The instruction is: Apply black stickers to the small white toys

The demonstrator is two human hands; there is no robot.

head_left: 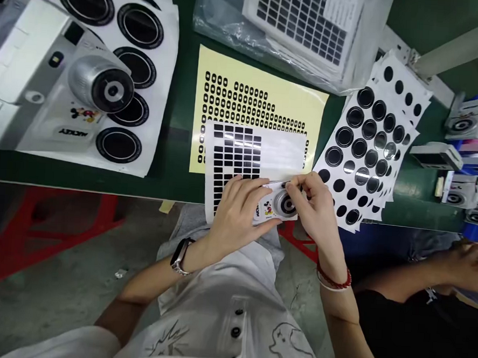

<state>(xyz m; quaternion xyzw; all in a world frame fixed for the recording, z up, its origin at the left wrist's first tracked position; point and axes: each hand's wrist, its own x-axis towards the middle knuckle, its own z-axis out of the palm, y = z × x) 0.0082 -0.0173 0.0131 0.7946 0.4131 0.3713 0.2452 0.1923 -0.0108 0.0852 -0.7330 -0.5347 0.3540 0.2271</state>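
A small white toy camera (266, 206) with a silver lens and a mouse figure lies at the table's front edge, on or over a white sheet of black rectangular stickers (281, 154). My left hand (241, 209) holds the camera's left end, fingers along its far side and thumb along its near side. My right hand (312, 202) is at the camera's right end, thumb and index finger pinched at its upper corner beside the lens; anything between those fingertips is too small to make out. Under the white sheet lies a yellow sheet (261, 75) of small black stickers.
A larger toy camera (38, 80) rests on round-sticker sheets (163, 88) at the left. Plastic-wrapped sticker sheets (224, 16) lie at the back. More round-sticker sheets (342, 169) are at the right, with several toy cameras (437, 155) beyond. Another person's hand (470, 266) is at far right.
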